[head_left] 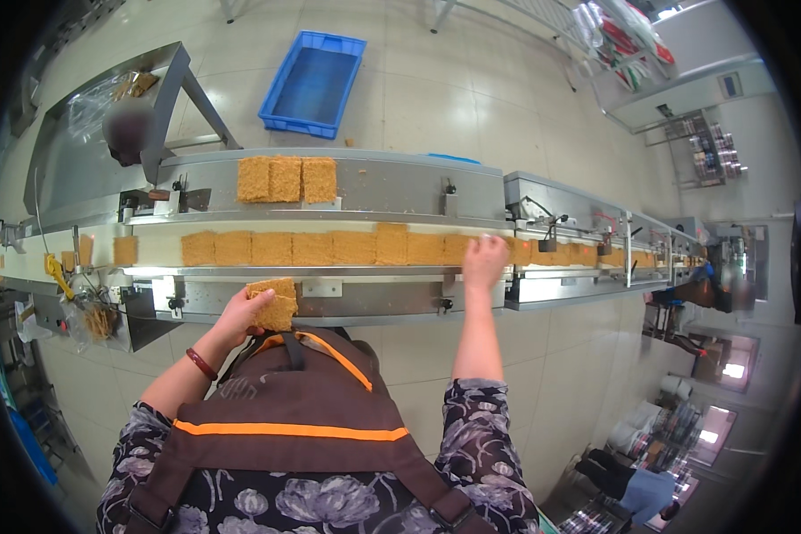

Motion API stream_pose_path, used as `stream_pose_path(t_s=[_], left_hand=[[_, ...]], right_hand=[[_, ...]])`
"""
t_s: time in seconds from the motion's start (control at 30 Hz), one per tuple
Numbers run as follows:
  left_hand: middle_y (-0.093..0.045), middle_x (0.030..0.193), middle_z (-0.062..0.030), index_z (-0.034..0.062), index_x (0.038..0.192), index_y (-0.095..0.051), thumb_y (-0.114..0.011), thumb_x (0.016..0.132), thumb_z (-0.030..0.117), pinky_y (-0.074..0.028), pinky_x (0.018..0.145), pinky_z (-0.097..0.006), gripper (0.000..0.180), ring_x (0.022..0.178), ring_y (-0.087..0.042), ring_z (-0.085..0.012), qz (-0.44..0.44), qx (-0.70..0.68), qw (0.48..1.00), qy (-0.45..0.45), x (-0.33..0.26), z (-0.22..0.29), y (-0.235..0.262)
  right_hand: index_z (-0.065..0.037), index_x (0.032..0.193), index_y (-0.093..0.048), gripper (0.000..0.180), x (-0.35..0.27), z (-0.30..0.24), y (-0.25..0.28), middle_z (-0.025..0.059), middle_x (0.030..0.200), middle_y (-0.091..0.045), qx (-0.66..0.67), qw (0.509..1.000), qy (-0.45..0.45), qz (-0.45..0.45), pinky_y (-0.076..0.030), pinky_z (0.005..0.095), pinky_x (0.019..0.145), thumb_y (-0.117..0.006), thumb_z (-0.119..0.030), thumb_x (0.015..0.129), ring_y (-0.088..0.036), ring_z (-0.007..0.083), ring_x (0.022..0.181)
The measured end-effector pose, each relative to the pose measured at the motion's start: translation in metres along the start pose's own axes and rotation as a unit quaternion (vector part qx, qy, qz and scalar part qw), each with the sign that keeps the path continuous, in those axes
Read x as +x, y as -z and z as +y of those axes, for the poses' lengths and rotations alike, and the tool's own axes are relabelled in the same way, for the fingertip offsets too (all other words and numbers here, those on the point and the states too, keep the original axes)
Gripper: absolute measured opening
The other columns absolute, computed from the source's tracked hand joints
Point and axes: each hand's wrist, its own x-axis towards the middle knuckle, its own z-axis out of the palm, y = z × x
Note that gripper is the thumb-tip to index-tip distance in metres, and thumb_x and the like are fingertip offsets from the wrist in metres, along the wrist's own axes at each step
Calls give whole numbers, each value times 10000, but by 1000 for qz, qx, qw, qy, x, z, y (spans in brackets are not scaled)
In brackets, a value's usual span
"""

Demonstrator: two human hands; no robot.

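Nearest the lens hangs a brown apron [294, 418] with orange trim over flowered sleeves, and both bare forearms rise from it toward the steel line. On the near ledge of the conveyor frame [365, 303] the left hand [240, 313] is closed around a noodle block [274, 301], thumb under and fingers over its near edge, the block tipped slightly and kept off the belt, probably so it stays ready at hand beside the lane. Farther out, the right hand [484, 260] lies with fingers together and curled down on the row of noodle blocks [329, 248] at its right end, fingertips touching the block there; whether it pinches or only presses that block I cannot tell. These blocks lie edge to edge in one lane, held in line by the low steel rails on either side, which leave little room sideways but open belt to the left end, where a single block [125, 250] sits apart. Beyond the lane, three spare blocks [287, 179] rest side by side on the far shelf, and past that a blue crate [313, 84] stands alone on the tiled floor with space all round it
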Motion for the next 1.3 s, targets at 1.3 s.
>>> stream_pose_path(t_s=[1.3], left_hand=[[-628, 1044, 15, 214, 1160, -535, -463, 955, 490, -524, 584, -310, 352, 884, -625, -151, -40, -303, 952, 30, 15, 0, 3]], right_hand=[[-50, 1004, -655, 267, -132, -245, 43, 137, 821, -651, 410, 846, 84, -331, -503, 362, 683, -625, -289, 888, -639, 266, 745]])
